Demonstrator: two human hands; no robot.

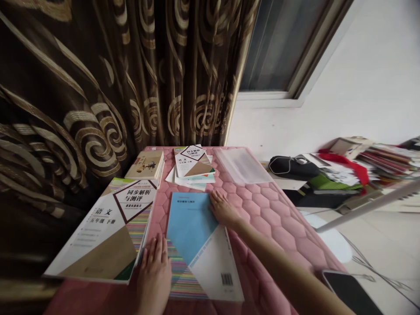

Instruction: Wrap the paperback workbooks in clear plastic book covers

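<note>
A blue-and-white book (193,236) lies back cover up on a pink padded table (278,232), directly in front of the person. Its slanting band carries capitals beginning "TONGBU", the rest hard to make out; a barcode (226,279) sits near its lower right corner, and the small print at the top is too blurred to trust. The right hand (221,208) rests flat at the book's upper right edge, fingers loosely extended; the left hand (155,267) lies open along the left edge, fingers close together, and neither grips anything. Just left, a white-and-brown workbook (108,232) reads 同步解析与测评, then 课堂巩固练习, 语文 and 五年级 下册. Beyond the blue-and-white book, a smaller-looking booklet (192,161) shows 语文 and 五年级 上册, atop other papers, between a cream stack of books (144,164) and a translucent plastic cover (241,164).
</note>
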